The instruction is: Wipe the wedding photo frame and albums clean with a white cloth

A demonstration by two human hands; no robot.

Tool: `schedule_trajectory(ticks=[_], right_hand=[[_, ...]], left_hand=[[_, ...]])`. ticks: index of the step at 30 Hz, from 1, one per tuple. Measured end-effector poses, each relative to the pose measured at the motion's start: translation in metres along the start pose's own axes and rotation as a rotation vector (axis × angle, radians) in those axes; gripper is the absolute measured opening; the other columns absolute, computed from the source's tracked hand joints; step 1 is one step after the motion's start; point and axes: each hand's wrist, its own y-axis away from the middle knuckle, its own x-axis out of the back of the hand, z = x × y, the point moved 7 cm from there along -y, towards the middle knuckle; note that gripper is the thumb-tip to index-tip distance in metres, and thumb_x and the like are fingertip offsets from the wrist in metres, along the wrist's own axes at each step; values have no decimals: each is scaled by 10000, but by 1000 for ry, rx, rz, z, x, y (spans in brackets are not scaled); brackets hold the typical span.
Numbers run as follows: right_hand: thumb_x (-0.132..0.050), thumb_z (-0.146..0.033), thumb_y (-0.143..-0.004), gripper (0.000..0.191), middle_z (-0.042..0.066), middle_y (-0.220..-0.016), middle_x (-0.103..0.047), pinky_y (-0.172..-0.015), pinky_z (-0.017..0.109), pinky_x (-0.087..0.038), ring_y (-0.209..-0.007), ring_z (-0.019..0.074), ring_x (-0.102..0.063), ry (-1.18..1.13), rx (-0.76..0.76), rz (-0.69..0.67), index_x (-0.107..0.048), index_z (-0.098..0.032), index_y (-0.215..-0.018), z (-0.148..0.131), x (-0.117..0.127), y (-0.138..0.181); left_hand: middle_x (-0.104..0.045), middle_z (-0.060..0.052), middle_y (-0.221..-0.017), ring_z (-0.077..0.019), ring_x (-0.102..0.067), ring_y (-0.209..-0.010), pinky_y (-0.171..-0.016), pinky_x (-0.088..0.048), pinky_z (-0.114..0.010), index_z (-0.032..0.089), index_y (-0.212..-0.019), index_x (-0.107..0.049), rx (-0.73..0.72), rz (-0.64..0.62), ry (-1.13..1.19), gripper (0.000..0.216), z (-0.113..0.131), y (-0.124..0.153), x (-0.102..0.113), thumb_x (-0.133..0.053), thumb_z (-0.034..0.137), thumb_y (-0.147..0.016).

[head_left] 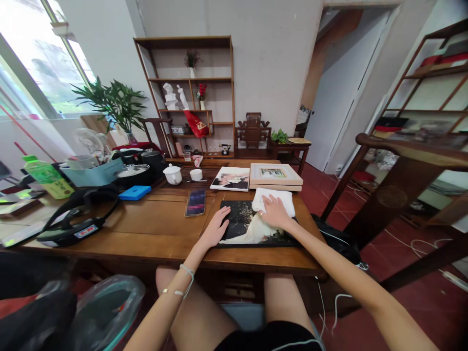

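A black photo panel with a picture of a pale, flowing gown lies flat on the wooden table in front of me. My left hand rests at its left edge, fingers stretched out and slightly apart, holding nothing. On the panel's far right part lies a folded white cloth. My right hand is on top of this cloth, fingers over it and thumb at its near side. Part of the panel's right side is hidden under the cloth and my right forearm.
Beyond the panel lie a photo book and stacked pale framed boxes. Left of it are a phone, a white lidded cup, a blue box and a black headset. A wooden chair stands at right.
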Motion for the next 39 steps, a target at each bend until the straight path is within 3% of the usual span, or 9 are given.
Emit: schedule_trajectory(ticks=[4,8,11,15,21,25,29,35,39], right_hand=[[-454,-420,-837,639,94,-1518,-276,-1109,544,-69,-1397,352,-133,-3,147,15,-378,-170,-1420,-38,0,47],[-499,-381,-803,738,83,-1545,-201,-1115,548,-28,-1411,334,-61,-48,350,-8,-259,-184,-1472,-81,-1,101],[-518,-366,-792,788,86,-1552,-173,-1121,537,-20,-1416,317,-28,-83,452,-13,-201,-172,-1487,-94,1,116],[-482,-348,-818,682,63,-1539,-226,-1129,498,-75,-1414,278,-109,-118,431,-27,-294,-205,-1459,-71,-4,85],[-397,-362,-871,605,115,-1500,-312,-1118,472,-125,-1390,301,-200,-52,85,19,-363,-106,-1418,11,-6,8],[-342,-361,-891,596,121,-1492,-327,-1112,480,-128,-1385,314,-204,-24,-10,10,-349,-91,-1422,25,0,-1],[-419,-406,-850,625,99,-1515,-283,-1112,539,-54,-1402,354,-110,-14,87,-8,-380,-140,-1415,-10,1,37],[-494,-383,-807,747,86,-1548,-188,-1115,545,-27,-1412,333,-39,-63,401,-18,-241,-173,-1477,-85,5,117],[-493,-382,-810,720,70,-1545,-205,-1119,525,-58,-1413,307,-73,-90,415,-48,-267,-202,-1469,-83,-1,97]], left_hand=[[-463,-93,-1412,-204,-371,-1349,-1156,-229,-439,197,-1283,-512,-4,11,7,416,1,0,1,-410,246,-883],[-461,-93,-1414,-208,-371,-1349,-1152,-240,-443,196,-1281,-517,-8,2,6,412,1,1,1,-410,258,-888],[-456,-100,-1417,-210,-364,-1354,-1151,-242,-448,184,-1284,-514,-4,1,7,416,-1,1,0,-407,258,-890],[-454,-88,-1421,-206,-363,-1354,-1155,-229,-454,205,-1290,-509,-11,10,17,413,-1,1,-1,-409,254,-892],[-450,-93,-1424,-208,-351,-1360,-1154,-228,-455,199,-1289,-507,-18,5,29,416,-2,2,-1,-413,259,-888],[-454,-96,-1420,-205,-357,-1357,-1155,-227,-457,195,-1289,-505,-22,2,20,416,-1,1,0,-409,247,-887],[-458,-101,-1417,-209,-360,-1355,-1155,-227,-457,185,-1288,-507,-18,9,14,418,1,1,1,-407,241,-886],[-449,-96,-1425,-209,-352,-1361,-1156,-228,-453,194,-1294,-506,0,-12,12,418,3,2,2,-404,250,-892],[-444,-81,-1431,-207,-348,-1364,-1155,-230,-454,216,-1295,-506,7,-15,25,415,1,2,1,-412,255,-893]])
